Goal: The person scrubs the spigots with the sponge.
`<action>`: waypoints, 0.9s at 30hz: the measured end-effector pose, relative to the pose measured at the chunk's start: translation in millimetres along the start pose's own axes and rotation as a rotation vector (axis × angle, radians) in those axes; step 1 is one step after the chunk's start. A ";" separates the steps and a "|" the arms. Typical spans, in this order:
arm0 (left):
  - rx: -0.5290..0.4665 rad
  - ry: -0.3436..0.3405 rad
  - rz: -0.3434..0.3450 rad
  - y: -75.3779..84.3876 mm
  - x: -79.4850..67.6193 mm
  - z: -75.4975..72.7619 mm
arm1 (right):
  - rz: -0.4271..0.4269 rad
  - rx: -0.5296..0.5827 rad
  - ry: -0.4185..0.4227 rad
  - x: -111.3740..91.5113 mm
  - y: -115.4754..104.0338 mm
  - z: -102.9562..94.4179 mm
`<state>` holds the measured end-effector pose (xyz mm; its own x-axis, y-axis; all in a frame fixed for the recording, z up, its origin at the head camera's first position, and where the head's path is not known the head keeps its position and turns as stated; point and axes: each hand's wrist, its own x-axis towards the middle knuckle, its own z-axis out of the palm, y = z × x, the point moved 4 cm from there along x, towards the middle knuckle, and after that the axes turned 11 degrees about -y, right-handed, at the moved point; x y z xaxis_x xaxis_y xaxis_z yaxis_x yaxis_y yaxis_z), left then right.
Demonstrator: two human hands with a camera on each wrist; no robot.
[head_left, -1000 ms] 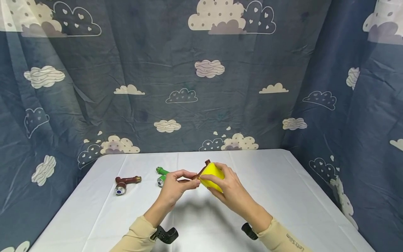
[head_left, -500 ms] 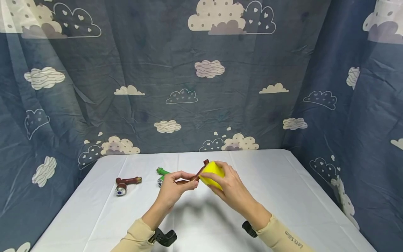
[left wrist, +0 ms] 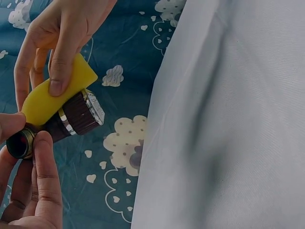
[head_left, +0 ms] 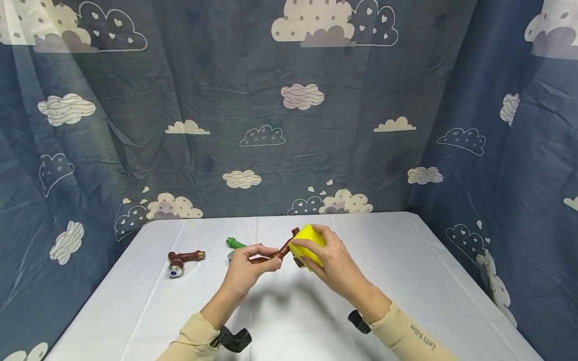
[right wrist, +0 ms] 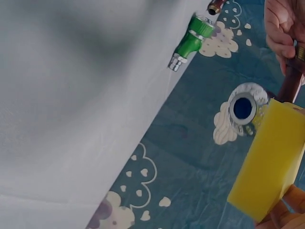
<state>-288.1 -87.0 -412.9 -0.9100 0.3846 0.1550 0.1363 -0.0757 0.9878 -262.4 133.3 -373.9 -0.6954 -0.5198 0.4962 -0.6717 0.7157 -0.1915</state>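
My left hand [head_left: 246, 268] pinches the threaded brass end of a brown tap [head_left: 284, 249], fingertips around the thread, raised above the table. In the left wrist view the tap's hollow thread faces the camera, and its ribbed brown knob [left wrist: 80, 114] with chrome trim points away. A yellow sponge [head_left: 307, 244] lies against the tap's body, gripped between the thumb and fingers of my right hand [head_left: 338, 268]. From the right wrist view, the sponge [right wrist: 268, 162] covers part of the tap, leaving a chrome ring with a dark blue centre [right wrist: 244, 108] showing beside it.
Another brown tap [head_left: 184, 257] lies on the white-covered table [head_left: 397, 281] at the left. Behind my left hand is a green tap [head_left: 235, 243], partly hidden. A dark blue cloud-print curtain [head_left: 217, 100] encloses the back and sides.
The sponge has shifted slightly up along the tap, and the knob end now shows below it. My left hand has drifted a little to the left.
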 end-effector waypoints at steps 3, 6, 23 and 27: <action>-0.003 -0.015 0.004 0.3 -1.4 0.0 | 0.011 0.008 0.007 1.9 4.4 -2.0; -0.009 -0.035 0.006 0.1 -3.0 0.4 | 0.036 0.019 0.016 3.4 10.1 -3.5; -0.017 -0.053 0.007 -0.6 -4.3 3.6 | 0.124 0.145 -0.041 11.7 5.7 -5.8; -0.010 -0.056 0.009 -1.3 -2.7 6.1 | 0.096 0.145 -0.081 12.9 -4.1 -3.7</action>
<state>-283.4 -82.3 -414.5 -0.8854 0.4346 0.1649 0.1403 -0.0883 0.9862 -267.7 125.3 -363.5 -0.7727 -0.4921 0.4011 -0.6267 0.6921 -0.3582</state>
